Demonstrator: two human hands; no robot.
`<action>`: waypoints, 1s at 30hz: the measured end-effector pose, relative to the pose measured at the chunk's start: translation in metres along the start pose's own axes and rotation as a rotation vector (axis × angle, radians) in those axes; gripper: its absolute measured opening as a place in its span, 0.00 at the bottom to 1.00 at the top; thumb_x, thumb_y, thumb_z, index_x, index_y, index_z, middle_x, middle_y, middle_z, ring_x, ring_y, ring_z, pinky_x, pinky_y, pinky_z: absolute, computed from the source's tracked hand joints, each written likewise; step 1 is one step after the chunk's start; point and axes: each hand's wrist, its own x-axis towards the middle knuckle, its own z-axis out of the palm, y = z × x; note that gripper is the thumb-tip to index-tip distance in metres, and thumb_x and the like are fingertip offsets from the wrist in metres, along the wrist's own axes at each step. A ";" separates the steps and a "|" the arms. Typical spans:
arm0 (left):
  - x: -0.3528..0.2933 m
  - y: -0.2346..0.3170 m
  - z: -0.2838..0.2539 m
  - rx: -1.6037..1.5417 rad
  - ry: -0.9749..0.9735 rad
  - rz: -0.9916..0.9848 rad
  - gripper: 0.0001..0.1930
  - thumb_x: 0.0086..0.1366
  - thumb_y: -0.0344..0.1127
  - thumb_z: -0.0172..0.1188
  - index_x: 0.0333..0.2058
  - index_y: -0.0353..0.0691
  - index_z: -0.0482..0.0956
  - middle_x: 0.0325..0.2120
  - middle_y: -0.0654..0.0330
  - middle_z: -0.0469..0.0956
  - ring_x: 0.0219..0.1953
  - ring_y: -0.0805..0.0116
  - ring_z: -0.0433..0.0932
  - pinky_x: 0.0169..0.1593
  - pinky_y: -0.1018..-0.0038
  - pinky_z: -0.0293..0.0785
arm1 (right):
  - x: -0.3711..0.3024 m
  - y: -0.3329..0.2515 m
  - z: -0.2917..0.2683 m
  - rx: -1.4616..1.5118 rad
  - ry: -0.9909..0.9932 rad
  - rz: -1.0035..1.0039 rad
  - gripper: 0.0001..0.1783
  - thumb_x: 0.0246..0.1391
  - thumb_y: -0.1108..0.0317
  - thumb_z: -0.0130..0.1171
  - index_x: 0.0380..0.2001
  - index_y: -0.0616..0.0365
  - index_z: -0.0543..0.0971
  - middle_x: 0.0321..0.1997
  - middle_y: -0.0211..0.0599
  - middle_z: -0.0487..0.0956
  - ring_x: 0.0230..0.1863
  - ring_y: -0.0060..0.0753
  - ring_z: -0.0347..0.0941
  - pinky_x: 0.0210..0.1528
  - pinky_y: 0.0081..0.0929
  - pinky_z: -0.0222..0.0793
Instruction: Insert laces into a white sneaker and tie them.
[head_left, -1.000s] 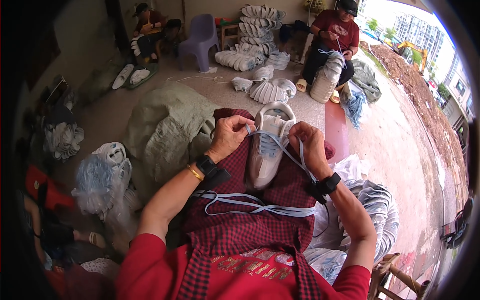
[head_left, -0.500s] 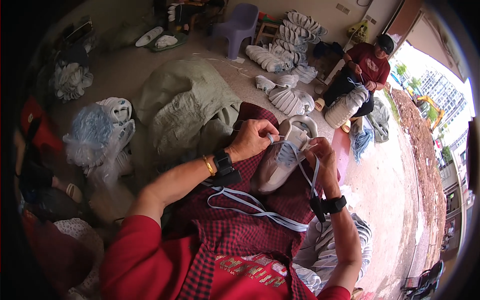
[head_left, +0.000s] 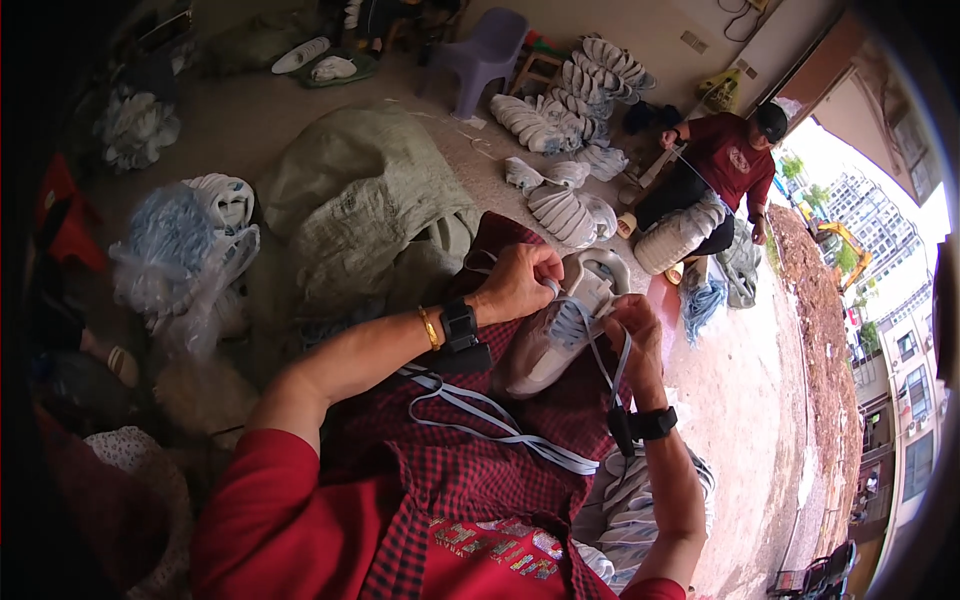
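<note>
A pale sneaker (head_left: 530, 358) rests on my lap over the red-and-black checked apron (head_left: 440, 480), its toe toward me. Light blue shoelace (head_left: 566, 325) crosses its front. At the shoe's left side my left hand (head_left: 518, 284) is closed in a pinch on the shoelace; its fingertips partly hide the lace. On the right, my right hand (head_left: 637, 335) pinches the lace near the shoe's opening, and a strand hangs from its fingers. Several loose light blue laces (head_left: 500, 430) lie across my lap below the shoe.
A large grey-green sack (head_left: 360, 190) lies ahead. Plastic-wrapped laces (head_left: 175, 240) are at left. Nested shoes (head_left: 565, 215) line the floor near a purple chair (head_left: 475, 60). A co-worker (head_left: 725, 165) sits at far right with stacked shoes. More shoes (head_left: 640, 510) lie beside my right forearm.
My view has shifted slightly. My hands stay at the shoe, both still pinching close to the lacing. The co-worker's hands have moved apart, one raised with a lace and one lowered.
</note>
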 end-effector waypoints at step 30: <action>0.078 0.021 -0.009 0.908 -0.672 1.230 0.06 0.59 0.33 0.56 0.34 0.39 0.75 0.41 0.54 0.72 0.38 0.55 0.80 0.38 0.63 0.79 | 0.036 -0.042 -0.012 -1.133 -0.459 -0.529 0.17 0.32 0.73 0.72 0.32 0.53 0.81 0.39 0.39 0.73 0.49 0.47 0.67 0.47 0.41 0.70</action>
